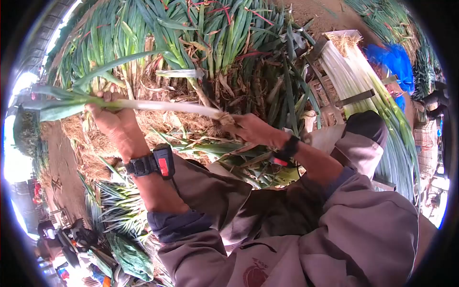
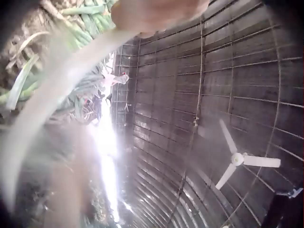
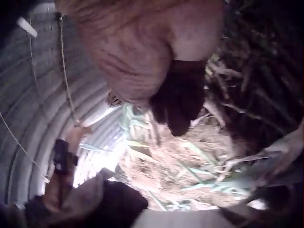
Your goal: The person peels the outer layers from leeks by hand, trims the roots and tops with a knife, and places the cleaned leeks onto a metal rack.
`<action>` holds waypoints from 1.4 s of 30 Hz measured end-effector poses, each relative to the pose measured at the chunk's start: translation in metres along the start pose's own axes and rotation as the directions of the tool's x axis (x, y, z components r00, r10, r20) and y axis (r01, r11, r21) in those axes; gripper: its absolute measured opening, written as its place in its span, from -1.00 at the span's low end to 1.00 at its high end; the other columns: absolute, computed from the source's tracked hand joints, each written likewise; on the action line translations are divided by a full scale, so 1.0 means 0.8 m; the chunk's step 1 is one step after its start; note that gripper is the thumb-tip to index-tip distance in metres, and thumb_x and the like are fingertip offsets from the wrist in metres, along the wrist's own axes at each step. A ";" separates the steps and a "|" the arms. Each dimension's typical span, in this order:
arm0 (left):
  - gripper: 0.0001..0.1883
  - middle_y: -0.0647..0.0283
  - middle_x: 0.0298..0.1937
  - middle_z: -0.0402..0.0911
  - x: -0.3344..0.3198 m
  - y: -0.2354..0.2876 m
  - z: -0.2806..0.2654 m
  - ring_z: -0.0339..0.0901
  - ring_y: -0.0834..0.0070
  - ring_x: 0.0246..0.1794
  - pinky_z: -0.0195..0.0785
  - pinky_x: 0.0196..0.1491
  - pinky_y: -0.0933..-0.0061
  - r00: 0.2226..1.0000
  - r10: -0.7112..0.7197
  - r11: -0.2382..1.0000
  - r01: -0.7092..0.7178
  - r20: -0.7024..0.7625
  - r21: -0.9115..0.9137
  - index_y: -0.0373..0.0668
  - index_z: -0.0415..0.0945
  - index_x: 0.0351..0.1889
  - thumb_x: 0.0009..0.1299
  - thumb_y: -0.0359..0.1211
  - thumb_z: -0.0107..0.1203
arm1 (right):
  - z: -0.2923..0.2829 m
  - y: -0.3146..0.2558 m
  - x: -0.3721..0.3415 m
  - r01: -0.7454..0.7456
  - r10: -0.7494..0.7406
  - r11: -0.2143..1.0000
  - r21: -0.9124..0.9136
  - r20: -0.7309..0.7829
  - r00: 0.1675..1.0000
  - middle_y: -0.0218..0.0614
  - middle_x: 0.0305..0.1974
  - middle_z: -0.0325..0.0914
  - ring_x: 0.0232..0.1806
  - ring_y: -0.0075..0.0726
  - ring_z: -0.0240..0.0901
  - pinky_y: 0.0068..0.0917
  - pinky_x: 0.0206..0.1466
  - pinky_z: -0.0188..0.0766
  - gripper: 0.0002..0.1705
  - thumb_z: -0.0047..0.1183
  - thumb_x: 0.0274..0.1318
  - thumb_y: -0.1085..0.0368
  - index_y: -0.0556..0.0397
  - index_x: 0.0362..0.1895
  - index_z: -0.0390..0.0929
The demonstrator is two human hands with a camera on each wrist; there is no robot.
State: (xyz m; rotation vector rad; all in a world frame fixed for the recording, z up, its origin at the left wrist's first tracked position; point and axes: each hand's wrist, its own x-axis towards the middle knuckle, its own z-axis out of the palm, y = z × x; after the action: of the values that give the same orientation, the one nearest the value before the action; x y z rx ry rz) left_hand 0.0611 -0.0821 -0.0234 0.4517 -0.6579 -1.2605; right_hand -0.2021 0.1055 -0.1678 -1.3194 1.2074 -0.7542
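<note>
One long leek [image 1: 167, 106] with a white stem lies across both hands in the head view. The left hand [image 1: 114, 122] grips it where the green leaves start, the leaves pointing left. At the root end, the right hand [image 1: 253, 130] pinches the stalk with curled fingers. In the left wrist view the pale stem [image 2: 61, 83] curves down, blurred, from the left hand [image 2: 156, 14]. The right hand [image 3: 137, 52] fills the top of the right wrist view, its fingers bent and in shadow, with the root end [image 3: 114, 99] beside them.
Heaped leeks [image 1: 205, 43] with roots and dry leaves lie beyond the hands. Trimmed white leeks [image 1: 354, 76] rest in a metal-framed rack at the right, near a blue bag [image 1: 392, 64]. Cut leaves [image 1: 119, 205] and a green sack [image 1: 130, 256] lie lower left.
</note>
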 end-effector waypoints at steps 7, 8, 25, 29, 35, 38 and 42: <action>-0.61 0.37 -0.43 0.41 -0.026 0.046 0.002 0.27 0.61 -0.51 0.22 -0.39 0.58 0.960 0.267 0.915 -0.226 -0.081 0.335 -0.22 0.41 0.03 0.56 -0.06 -0.03 | -0.062 0.251 -0.041 -0.234 0.024 0.780 -0.580 -0.346 0.938 0.02 -0.21 0.59 -0.18 0.13 0.55 -0.06 -0.11 0.46 -0.59 -0.04 0.30 0.38 0.04 0.23 0.42; -0.61 0.36 -0.42 0.44 -0.044 0.051 0.026 0.29 0.63 -0.52 0.24 -0.43 0.62 0.926 0.367 0.858 -0.300 -0.089 0.418 -0.25 0.43 0.02 0.55 -0.08 -0.01 | -0.073 0.245 -0.037 -0.239 0.033 0.775 -0.585 -0.341 0.939 0.02 -0.21 0.59 -0.18 0.13 0.55 -0.06 -0.11 0.46 -0.59 -0.04 0.30 0.38 0.04 0.23 0.42; -0.56 0.50 -0.44 0.27 -0.033 0.006 0.019 0.16 0.74 -0.53 0.08 -0.48 0.65 0.982 -0.122 0.810 0.184 -0.146 0.557 -0.25 0.47 0.23 0.51 -0.18 0.12 | 0.010 0.104 0.265 -0.071 0.021 0.958 -0.279 -0.177 0.984 0.14 0.09 0.52 0.08 0.13 0.49 -0.09 0.14 0.35 -0.22 0.23 0.13 -0.06 0.29 0.23 0.38; -0.62 0.49 -0.43 0.30 -0.030 0.000 0.016 0.17 0.73 -0.53 0.09 -0.47 0.66 0.984 -0.156 0.847 0.176 -0.083 0.501 -0.23 0.50 0.17 0.49 -0.23 0.15 | -0.013 0.095 0.203 -0.011 -0.019 0.997 -0.078 -0.366 0.930 0.02 -0.01 0.54 -0.12 -0.06 0.53 -0.07 0.00 0.40 -0.33 0.19 0.17 0.09 0.29 0.23 0.37; -0.71 0.36 -0.34 0.54 -0.030 -0.025 0.034 0.29 0.70 -0.51 0.15 -0.46 0.67 0.989 -0.108 0.846 0.145 -0.100 0.514 -0.26 0.55 0.06 0.46 -0.32 0.17 | -0.083 0.048 0.110 0.079 -0.270 0.942 -0.327 -0.596 0.756 -0.07 -0.11 0.50 -0.13 -0.09 0.52 -0.20 -0.11 0.45 -0.48 0.16 0.16 0.29 0.29 0.16 0.41; -0.58 0.23 -0.14 0.65 -0.022 -0.044 0.033 0.36 0.67 -0.39 0.23 -0.36 0.64 0.985 -0.145 0.800 0.171 -0.091 0.575 -0.24 0.50 0.19 0.44 -0.24 0.20 | -0.100 -0.006 0.066 0.180 -0.405 0.898 -0.402 -0.593 0.695 -0.03 -0.12 0.49 -0.15 -0.02 0.51 -0.23 -0.06 0.46 -0.52 0.17 0.09 0.38 0.30 0.11 0.43; -0.52 0.11 0.03 0.67 -0.020 -0.073 0.052 0.44 0.63 -0.25 0.29 -0.16 0.58 0.962 -0.269 0.816 0.252 -0.044 0.520 -0.23 0.48 0.22 0.42 -0.20 0.24 | -0.085 -0.050 0.029 0.334 -0.534 0.843 -0.422 -0.579 0.616 -0.10 -0.19 0.47 -0.21 -0.16 0.47 -0.37 -0.11 0.43 -0.53 0.17 0.07 0.41 0.27 0.10 0.45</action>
State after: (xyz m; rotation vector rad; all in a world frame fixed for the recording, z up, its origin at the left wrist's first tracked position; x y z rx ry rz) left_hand -0.0120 -0.0800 -0.0338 1.0045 -0.9983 -1.3408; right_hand -0.2510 0.0563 -0.1240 -1.6708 1.6245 -1.5892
